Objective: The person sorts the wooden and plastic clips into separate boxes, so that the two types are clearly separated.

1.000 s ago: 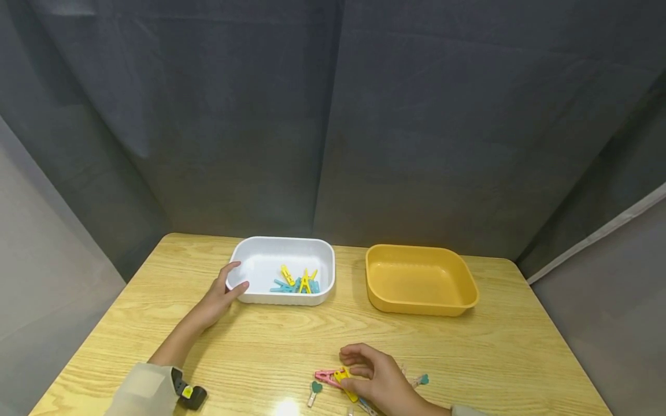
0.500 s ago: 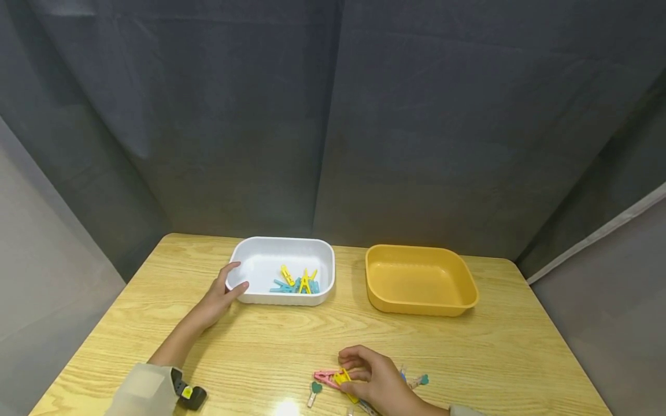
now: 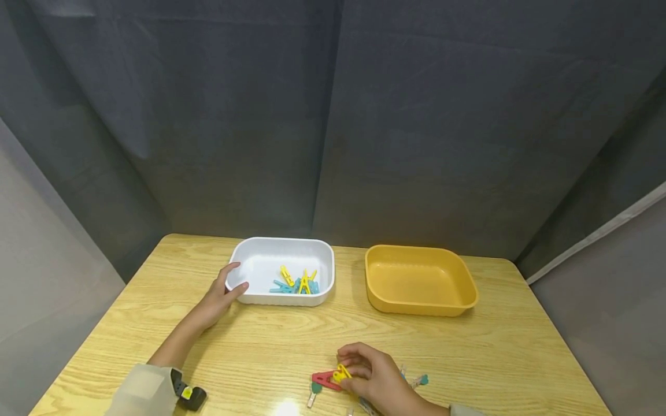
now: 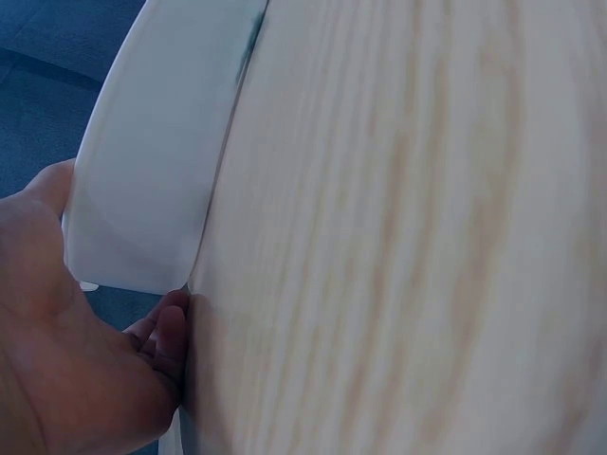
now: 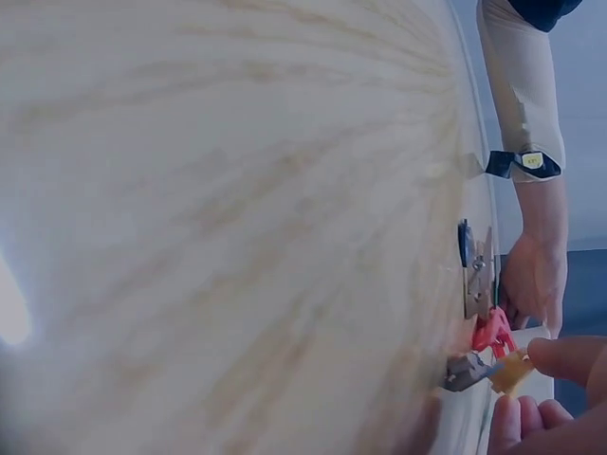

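a yellow clothespin (image 3: pixel 341 374) is pinched between the thumb and fingers of the right hand (image 3: pixel 382 375), low over the near part of the wooden table (image 3: pixel 270 358). its visible end is pointed leftward, out of the fingertips; the long axis is run back under the thumb, where the other end is hidden, so its full slant cannot be told. the corner of the white tray (image 3: pixel 255 299) is gripped by the left hand (image 3: pixel 214 301), with the thumb laid over the near rim and a finger over the left rim. the two hands are set well apart.

just left of the right hand a red clothespin (image 3: pixel 326 379) is seen, its long axis laid roughly sideways, one end toward the yellow clothespin; whether the two are touching cannot be told. beside it, on the side away from the right hand, a green heart clip (image 3: pixel 314 394) is laid with the heart away from the person. a grey clip (image 3: pixel 368 407) is partly covered by the right hand, and a teal heart clip (image 3: pixel 419 381) is found to its right. to the right of the left hand, inside the white tray, yellow clips (image 3: pixel 304 283) and pale blue clips (image 3: pixel 282 287) are heaped. beyond the right hand, an orange tray (image 3: pixel 421 309) is placed.
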`<state>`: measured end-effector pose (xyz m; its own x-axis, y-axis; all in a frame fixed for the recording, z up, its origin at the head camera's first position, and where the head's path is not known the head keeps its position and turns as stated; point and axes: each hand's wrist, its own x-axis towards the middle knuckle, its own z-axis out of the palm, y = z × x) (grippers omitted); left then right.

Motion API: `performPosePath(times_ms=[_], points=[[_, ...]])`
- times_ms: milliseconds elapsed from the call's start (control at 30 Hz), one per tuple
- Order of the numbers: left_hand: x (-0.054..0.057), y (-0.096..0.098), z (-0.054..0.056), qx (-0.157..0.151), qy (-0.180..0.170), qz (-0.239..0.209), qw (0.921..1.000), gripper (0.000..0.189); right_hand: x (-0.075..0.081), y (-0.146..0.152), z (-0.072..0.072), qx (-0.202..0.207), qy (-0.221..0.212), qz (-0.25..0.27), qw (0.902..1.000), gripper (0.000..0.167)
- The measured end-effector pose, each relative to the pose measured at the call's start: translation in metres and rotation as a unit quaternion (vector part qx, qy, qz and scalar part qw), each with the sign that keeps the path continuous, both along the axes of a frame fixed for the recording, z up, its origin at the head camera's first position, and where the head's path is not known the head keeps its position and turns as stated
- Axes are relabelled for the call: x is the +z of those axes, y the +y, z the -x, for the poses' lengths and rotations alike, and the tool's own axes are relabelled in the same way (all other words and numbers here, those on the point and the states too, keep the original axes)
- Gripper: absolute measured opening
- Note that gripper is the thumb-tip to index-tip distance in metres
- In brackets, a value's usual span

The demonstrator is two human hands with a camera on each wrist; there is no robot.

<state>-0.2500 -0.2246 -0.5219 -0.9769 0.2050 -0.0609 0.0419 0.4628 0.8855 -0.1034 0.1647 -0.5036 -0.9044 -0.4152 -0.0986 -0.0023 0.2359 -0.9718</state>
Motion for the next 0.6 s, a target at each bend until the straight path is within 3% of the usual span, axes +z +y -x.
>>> performPosePath(times_ms=[233,600], points=[[-0.001,0.000,0.001,-0.001,0.001,-0.004,1.0000,0.073,0.006,-0.002,0.004,-0.011,-0.007,0.013,0.9998,0.046],[-0.001,0.000,0.001,-0.001,0.002,-0.006,1.0000,0.073,0.017,-0.006,0.017,-0.020,0.046,-0.008,0.9987,0.042]])
